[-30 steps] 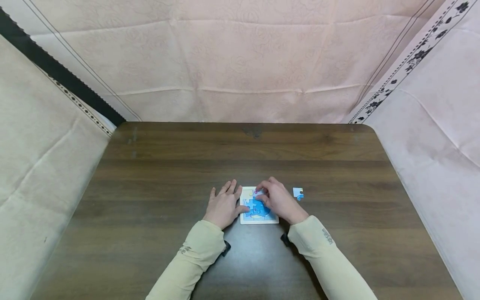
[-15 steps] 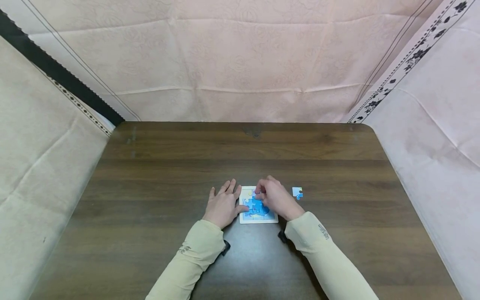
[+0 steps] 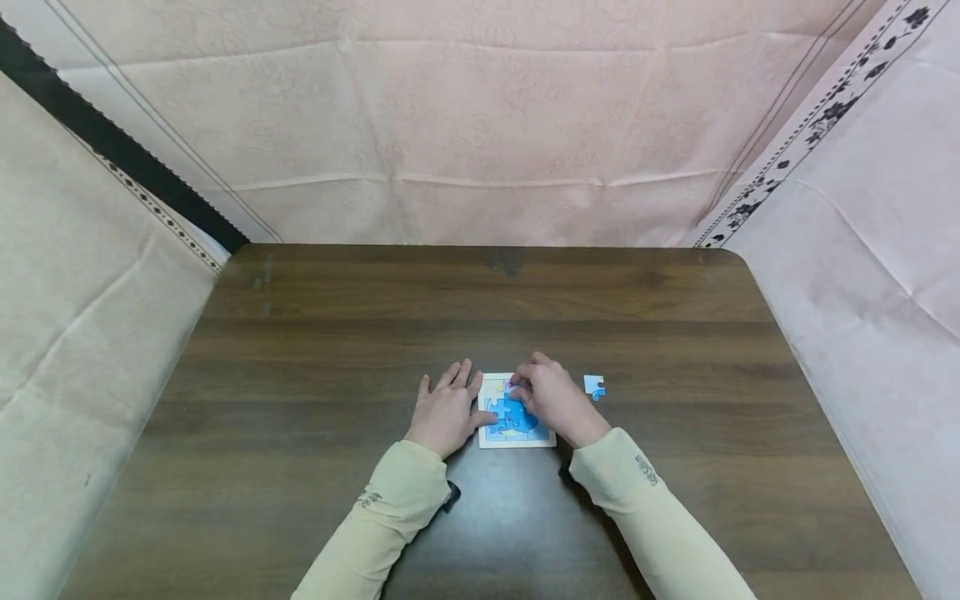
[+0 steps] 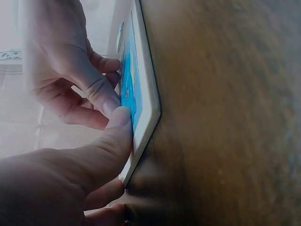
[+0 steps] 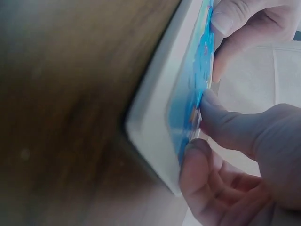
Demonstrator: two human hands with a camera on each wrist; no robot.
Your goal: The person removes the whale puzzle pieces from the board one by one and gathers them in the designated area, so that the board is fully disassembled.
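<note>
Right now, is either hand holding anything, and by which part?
It can't be told whether the right hand pinches a piece; its fingertips hide the spot. The left hand grips nothing visible, thumb resting on the puzzle's left side.

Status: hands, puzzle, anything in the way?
Left hand: thumb on puzzle. Right hand: fingers down at puzzle surface, hold unclear. Loose piece lies to puzzle's right; no obstruction seen.
</note>
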